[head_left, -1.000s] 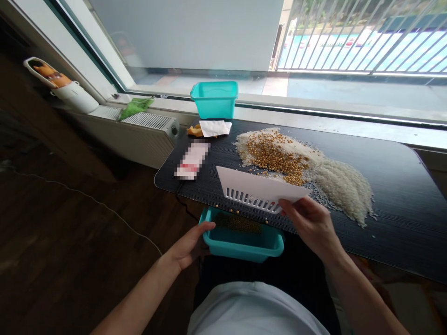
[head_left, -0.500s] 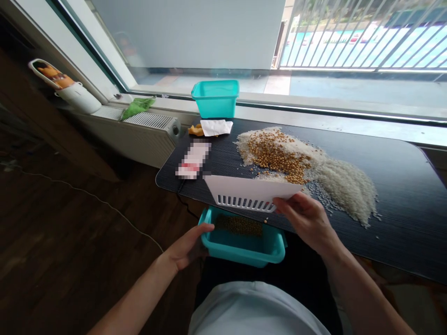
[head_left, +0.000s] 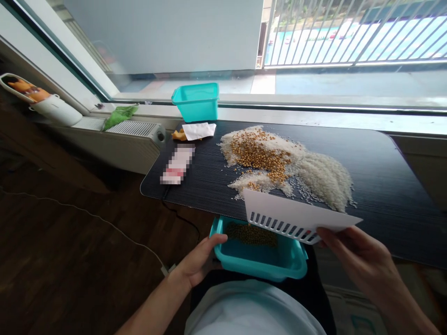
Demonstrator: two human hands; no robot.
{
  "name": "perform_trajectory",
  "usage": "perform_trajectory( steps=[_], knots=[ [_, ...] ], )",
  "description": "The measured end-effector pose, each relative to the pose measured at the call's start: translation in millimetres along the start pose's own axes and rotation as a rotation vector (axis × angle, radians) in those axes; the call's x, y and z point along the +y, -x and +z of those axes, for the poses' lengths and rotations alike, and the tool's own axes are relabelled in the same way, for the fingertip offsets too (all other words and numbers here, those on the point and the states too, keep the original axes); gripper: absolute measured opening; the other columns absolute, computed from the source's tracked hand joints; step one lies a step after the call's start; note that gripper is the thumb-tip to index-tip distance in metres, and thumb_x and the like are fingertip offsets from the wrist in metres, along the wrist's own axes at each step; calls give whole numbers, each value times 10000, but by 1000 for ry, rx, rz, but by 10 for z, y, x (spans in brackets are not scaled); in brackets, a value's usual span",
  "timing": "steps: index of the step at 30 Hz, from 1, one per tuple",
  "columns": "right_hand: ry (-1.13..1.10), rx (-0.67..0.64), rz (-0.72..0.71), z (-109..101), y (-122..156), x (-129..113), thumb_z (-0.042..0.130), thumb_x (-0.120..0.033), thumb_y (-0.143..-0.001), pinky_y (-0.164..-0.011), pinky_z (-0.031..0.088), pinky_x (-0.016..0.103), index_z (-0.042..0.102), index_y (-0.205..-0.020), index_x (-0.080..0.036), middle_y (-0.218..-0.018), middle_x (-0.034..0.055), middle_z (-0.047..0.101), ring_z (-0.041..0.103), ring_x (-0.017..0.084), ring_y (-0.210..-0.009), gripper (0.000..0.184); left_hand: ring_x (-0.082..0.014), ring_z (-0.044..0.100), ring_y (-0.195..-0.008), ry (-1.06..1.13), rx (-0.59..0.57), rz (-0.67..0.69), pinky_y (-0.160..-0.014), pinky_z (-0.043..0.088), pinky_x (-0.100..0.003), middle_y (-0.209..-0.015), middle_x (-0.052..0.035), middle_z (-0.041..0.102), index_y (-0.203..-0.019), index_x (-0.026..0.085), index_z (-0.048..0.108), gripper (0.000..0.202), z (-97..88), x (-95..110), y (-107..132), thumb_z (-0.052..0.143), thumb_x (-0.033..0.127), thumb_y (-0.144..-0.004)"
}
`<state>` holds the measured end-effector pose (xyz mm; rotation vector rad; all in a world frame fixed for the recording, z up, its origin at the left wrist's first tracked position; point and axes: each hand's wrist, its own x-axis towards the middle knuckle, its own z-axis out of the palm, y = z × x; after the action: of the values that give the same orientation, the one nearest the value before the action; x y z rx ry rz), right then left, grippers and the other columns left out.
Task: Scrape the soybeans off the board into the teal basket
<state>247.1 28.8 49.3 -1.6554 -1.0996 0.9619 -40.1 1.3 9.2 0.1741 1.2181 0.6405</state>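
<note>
My left hand (head_left: 202,258) grips the left rim of a turquoise plastic bin (head_left: 258,267), held below the table's front edge. Inside the bin lies a layer of small greenish-brown beans or grains (head_left: 251,234). My right hand (head_left: 356,251) pinches the right end of a white slotted plastic scoop (head_left: 296,211), tilted above the bin's far right rim. On the table, white rice (head_left: 323,179) lies in a heap, with yellow soybeans (head_left: 260,156) strewn over its left part. The fingers of my left hand under the rim are partly hidden.
A second turquoise bin (head_left: 197,102) stands at the table's back by the window. Near it lie a white paper (head_left: 199,131) and an orange-yellow cloth-like item (head_left: 179,135). A blurred-out phone-shaped object (head_left: 178,164) with a black cable is on the dark table (head_left: 380,186).
My right hand has moved the slotted scoop right and toward me, uncovering the front of the pile. The view has shifted right. My left hand still grips the bin.
</note>
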Motion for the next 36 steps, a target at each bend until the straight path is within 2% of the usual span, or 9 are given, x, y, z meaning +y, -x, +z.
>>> perform_trajectory(
  steps=[2, 6, 10, 16, 21, 27, 33, 36],
  knots=[
    [-12, 22, 15, -9, 15, -12, 804, -433, -610, -577, 548, 288, 765, -810, -246, -665, -16, 727, 617, 166, -577, 276, -284, 641, -1024, 3, -15, 11, -817, 531, -373, -1041, -101, 726, -1069, 166, 624, 466, 25, -20, -5, 711, 439, -701],
    [-91, 201, 87, -43, -67, -59, 822, -412, -593, -595, 549, 277, 757, -868, -225, -747, 0, 752, 625, 152, -586, 339, -298, 624, -1057, 24, 9, 12, -831, 531, -385, -1044, -110, 716, -1061, 159, 618, 480, 97, -82, -38, 727, 427, -678],
    [-56, 290, 70, -23, -200, -81, 809, -406, -606, -573, 518, 278, 744, -827, -209, -636, -12, 700, 599, 145, -548, 304, -302, 615, -1076, 42, -14, 8, -835, 531, -387, -1070, -115, 702, -1091, 156, 606, 509, 185, -126, -69, 729, 419, -672],
    [8, 225, -35, 69, -293, -96, 758, -405, -647, -596, 500, 314, 727, -790, -205, -585, -9, 667, 595, 166, -558, 248, -303, 616, -1077, 34, -16, -10, -832, 534, -383, -1093, -119, 695, -1103, 155, 601, 502, 234, -134, -71, 721, 405, -685],
    [41, 195, -106, 110, -347, -30, 752, -442, -636, -494, 487, 311, 716, -733, -222, -541, -11, 652, 588, 177, -503, 244, -306, 604, -1104, 50, -32, -10, -849, 531, -385, -1114, -126, 692, -1162, 148, 597, 530, 226, -138, -70, 714, 393, -707],
    [48, 110, -127, 93, -324, 53, 753, -420, -677, -495, 495, 292, 722, -759, -243, -574, -23, 672, 603, 172, -517, 197, -303, 601, -1121, 51, -38, -4, -852, 533, -384, -1136, -122, 691, -1151, 159, 608, 482, 234, -135, -65, 695, 384, -734],
    [45, 154, -131, 186, -311, -99, 731, -380, -708, -535, 494, 299, 699, -728, -246, -565, -27, 645, 588, 171, -534, 139, -300, 607, -1104, 41, -16, 4, -838, 536, -377, -1112, -112, 698, -1105, 165, 612, 455, 206, -140, -78, 706, 391, -720],
    [29, 121, -114, 240, -307, -141, 718, -354, -717, -561, 502, 288, 706, -737, -246, -591, -33, 659, 594, 161, -553, 111, -292, 620, -1074, 45, -8, 13, -829, 537, -374, -1091, -106, 705, -1097, 168, 613, 446, 179, -139, -76, 704, 387, -719]
  ],
)
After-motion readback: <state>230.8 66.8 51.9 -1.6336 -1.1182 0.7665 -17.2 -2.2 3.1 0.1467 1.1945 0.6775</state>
